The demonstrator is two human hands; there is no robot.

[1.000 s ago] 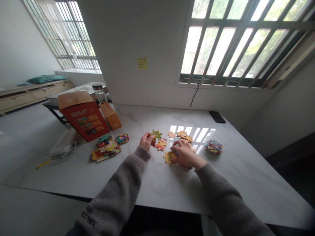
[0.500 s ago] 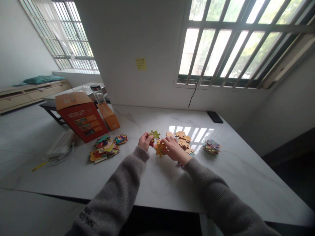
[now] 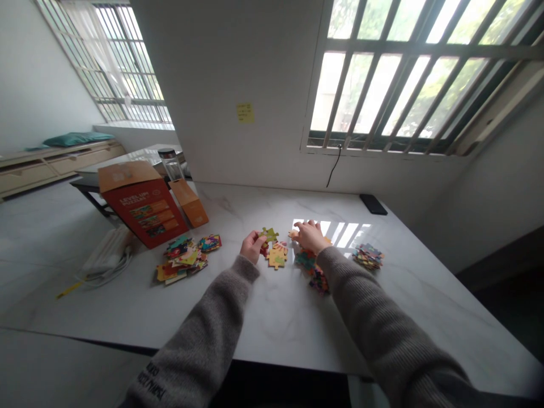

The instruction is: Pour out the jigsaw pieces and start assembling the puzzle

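My left hand is closed on a green puzzle piece, pinching it by its left edge. Just below lies a yellow puzzle piece with a green print, beside a striped pinkish piece. My right hand rests over the pile of puzzle pieces, its fingers bent and apart. A tan piece shows at its fingertips; whether it is gripped is hard to see. Teal pieces and a dark multicoloured stack lie below that hand, which hides much of the pile.
Another puzzle stack sits to the right, with a phone behind it. On the left are a mixed heap of pieces, a smaller stack, a red puzzle box, a glass bottle and a white power strip.
My right hand has left the yellow piece, which now lies uncovered, and moved right and away from me onto the pile. My left hand keeps the green piece in nearly the same place.
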